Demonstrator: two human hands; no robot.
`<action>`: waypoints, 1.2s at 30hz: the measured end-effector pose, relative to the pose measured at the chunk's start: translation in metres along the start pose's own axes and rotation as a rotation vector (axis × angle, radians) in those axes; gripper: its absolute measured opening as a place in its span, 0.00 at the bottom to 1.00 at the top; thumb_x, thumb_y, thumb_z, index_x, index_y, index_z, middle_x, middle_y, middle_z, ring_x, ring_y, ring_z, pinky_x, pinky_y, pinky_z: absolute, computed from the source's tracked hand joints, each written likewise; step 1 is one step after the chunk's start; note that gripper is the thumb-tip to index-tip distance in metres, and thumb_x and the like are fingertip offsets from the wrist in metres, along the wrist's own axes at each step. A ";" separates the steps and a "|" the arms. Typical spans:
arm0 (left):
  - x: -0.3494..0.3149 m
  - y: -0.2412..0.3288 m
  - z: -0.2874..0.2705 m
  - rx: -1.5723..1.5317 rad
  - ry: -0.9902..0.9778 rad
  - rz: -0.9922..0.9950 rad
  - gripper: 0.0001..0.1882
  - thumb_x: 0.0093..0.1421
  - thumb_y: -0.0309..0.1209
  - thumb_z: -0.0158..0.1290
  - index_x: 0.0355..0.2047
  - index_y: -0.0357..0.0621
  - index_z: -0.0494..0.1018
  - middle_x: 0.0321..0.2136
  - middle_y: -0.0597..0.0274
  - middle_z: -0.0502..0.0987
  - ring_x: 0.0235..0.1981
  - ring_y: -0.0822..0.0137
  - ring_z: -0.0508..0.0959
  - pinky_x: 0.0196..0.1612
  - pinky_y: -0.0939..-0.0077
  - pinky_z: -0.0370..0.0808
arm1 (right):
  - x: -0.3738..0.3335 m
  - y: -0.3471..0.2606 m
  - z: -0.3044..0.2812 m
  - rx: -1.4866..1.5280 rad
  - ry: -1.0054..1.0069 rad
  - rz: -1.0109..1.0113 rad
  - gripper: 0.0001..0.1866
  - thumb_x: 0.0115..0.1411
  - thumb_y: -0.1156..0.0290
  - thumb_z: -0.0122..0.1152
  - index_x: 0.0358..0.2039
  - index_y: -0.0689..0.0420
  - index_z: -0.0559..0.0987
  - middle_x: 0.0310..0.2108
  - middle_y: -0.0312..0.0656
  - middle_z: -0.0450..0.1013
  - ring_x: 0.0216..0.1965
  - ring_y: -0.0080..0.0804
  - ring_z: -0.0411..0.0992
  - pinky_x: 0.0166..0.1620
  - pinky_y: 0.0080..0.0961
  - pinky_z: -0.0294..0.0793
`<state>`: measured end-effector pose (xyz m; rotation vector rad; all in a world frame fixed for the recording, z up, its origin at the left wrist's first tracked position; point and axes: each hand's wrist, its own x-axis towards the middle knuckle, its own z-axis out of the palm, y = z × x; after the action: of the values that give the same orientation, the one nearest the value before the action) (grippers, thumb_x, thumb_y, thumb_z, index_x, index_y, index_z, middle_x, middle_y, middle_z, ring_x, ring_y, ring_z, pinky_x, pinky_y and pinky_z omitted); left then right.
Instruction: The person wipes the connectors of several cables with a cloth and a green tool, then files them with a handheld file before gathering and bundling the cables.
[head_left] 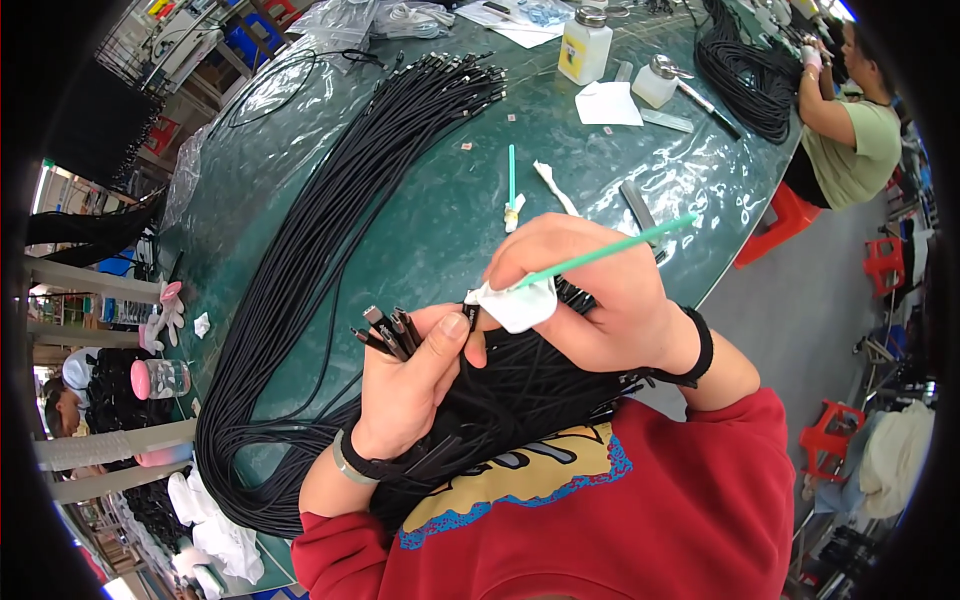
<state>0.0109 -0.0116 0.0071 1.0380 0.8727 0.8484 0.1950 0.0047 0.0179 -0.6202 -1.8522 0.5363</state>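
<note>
Several black cable ends (388, 332) with metal plugs stick up from the fist of my left hand (405, 390). Between its thumb and forefinger one black cable connector (471, 314) is pinched apart from the others. My right hand (610, 290) grips a thin green stick (625, 246), with a white cloth (522, 306) bunched at its lower end under the fingers. The cloth touches, or nearly touches, the pinched connector. A large bundle of black cables (330, 200) curves across the table on the left and runs under my hands; more cables lie against my lap.
Beyond my hands, a second green stick (512, 175) with a wrapped tip lies on the green table (420, 230). Farther back stand two white bottles (585, 48) beside a white paper (608, 103) and a pen (708, 108). A person (860, 130) works at the far right near another cable coil (745, 70).
</note>
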 end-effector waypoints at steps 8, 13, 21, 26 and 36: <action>0.002 -0.001 0.000 0.002 0.009 0.000 0.14 0.58 0.34 0.44 0.33 0.33 0.72 0.17 0.68 0.71 0.09 0.86 0.55 0.12 0.90 0.48 | 0.002 0.000 0.000 -0.032 0.010 0.004 0.09 0.42 0.84 0.52 0.28 0.62 0.72 0.26 0.42 0.71 0.27 0.34 0.70 0.30 0.22 0.68; -0.001 -0.003 0.001 0.011 0.034 0.005 0.14 0.58 0.34 0.44 0.32 0.33 0.72 0.17 0.67 0.71 0.09 0.85 0.54 0.12 0.90 0.48 | 0.004 -0.002 -0.001 -0.058 0.048 0.069 0.09 0.43 0.83 0.51 0.28 0.62 0.72 0.26 0.42 0.71 0.27 0.33 0.71 0.30 0.22 0.68; 0.003 -0.006 -0.002 -0.103 -0.043 -0.014 0.15 0.59 0.35 0.44 0.30 0.34 0.72 0.15 0.68 0.68 0.10 0.85 0.53 0.14 0.91 0.48 | 0.001 0.003 -0.005 -0.038 0.018 0.049 0.10 0.42 0.83 0.52 0.28 0.62 0.72 0.26 0.42 0.71 0.27 0.33 0.71 0.31 0.22 0.68; 0.005 -0.008 -0.004 -0.159 -0.122 -0.014 0.15 0.59 0.36 0.43 0.30 0.34 0.72 0.14 0.69 0.66 0.11 0.85 0.53 0.15 0.92 0.49 | 0.000 0.003 -0.004 -0.029 0.000 0.056 0.09 0.43 0.83 0.51 0.29 0.62 0.72 0.27 0.42 0.71 0.28 0.32 0.71 0.33 0.22 0.68; 0.005 -0.004 0.002 -0.078 -0.055 -0.020 0.15 0.59 0.33 0.42 0.36 0.32 0.70 0.17 0.69 0.68 0.11 0.85 0.55 0.15 0.91 0.51 | -0.007 0.053 -0.080 -0.577 -0.188 0.956 0.10 0.46 0.72 0.50 0.24 0.67 0.71 0.19 0.48 0.69 0.21 0.36 0.70 0.28 0.25 0.68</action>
<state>0.0150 -0.0091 0.0023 0.9785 0.7959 0.8269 0.2809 0.0466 0.0072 -1.9382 -1.8000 0.6701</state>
